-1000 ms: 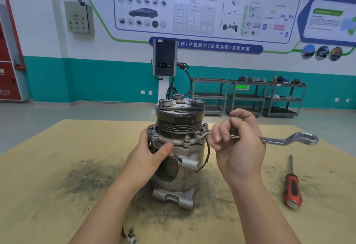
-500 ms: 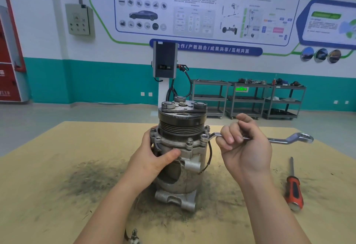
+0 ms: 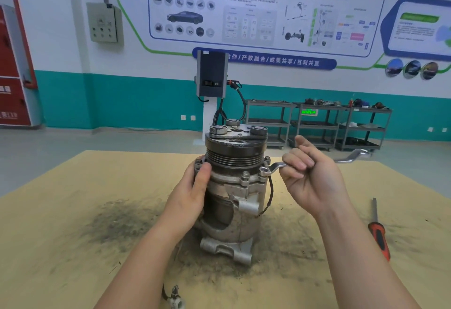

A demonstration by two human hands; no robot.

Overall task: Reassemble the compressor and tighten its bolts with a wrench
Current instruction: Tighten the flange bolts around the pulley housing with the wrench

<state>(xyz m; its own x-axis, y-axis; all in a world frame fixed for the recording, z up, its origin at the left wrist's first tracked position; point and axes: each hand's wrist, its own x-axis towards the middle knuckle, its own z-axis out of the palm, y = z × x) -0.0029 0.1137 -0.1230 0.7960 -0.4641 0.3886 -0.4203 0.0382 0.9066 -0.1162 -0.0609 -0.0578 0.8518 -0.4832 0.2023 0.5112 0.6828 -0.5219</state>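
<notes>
Grey metal compressor: the upright cast-aluminium compressor (image 3: 233, 194) with a dark grooved pulley on top stands mid-worktop on the tan, soot-smudged worktop (image 3: 73, 223).
Left hand: the left hand (image 3: 192, 191) grasps the housing's left side, thumb up at the flange, bracing it.
Right hand: the right hand (image 3: 312, 179) has its fingers curled round the shank of the polished steel offset ring wrench (image 3: 275, 166).
Wrench seat: its ring end sits over the right-hand flange bolt (image 3: 264, 171); the far ring end (image 3: 358, 154) points right and away.
Other bolts: a front flange bolt (image 3: 245, 175) and a left one by the thumb show; how tight they are cannot be told.
Doing it well: I judge the ring should be pressed fully down on the bolt head, the shank kept level, and the left hand should resist the turn so the body does not rotate or tip. A grip further out on the shank would likely give more leverage for the final pull.
Risk: the wrench could slip off the head if it rides up.
Since half a second ago: the handle has swung further away from the person, and the left thumb has moved from across the housing front up to the flange.
Nearby: a red-handled screwdriver (image 3: 379, 238) lies well apart at right.
</notes>
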